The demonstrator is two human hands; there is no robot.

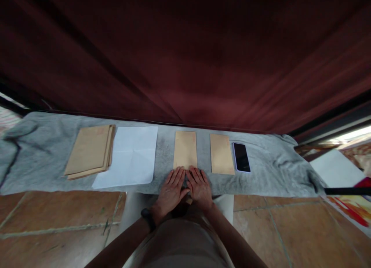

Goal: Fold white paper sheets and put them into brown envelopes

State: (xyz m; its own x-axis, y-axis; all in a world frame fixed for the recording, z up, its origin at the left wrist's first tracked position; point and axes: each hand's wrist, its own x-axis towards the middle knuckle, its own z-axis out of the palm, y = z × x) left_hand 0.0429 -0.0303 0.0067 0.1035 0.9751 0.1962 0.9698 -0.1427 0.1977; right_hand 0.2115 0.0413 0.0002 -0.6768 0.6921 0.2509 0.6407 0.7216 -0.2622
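My left hand (171, 190) and my right hand (199, 187) lie flat, side by side, fingers stretched out, pressing on the near end of a brown envelope (185, 149) that lies on a grey cloth (261, 171). Both hands are open and hold nothing. A black band sits on my left wrist. A second brown envelope (222, 153) lies just to the right, apart from my hands. To the left are a white sheet of paper (129, 156) with fold creases and a stack of brown envelopes (90, 150).
A black phone (241, 157) lies face up right of the second envelope. A dark red curtain (185, 55) hangs behind the cloth. Brown floor tiles (58, 217) lie in front. White and red-yellow papers (344, 183) sit at the far right.
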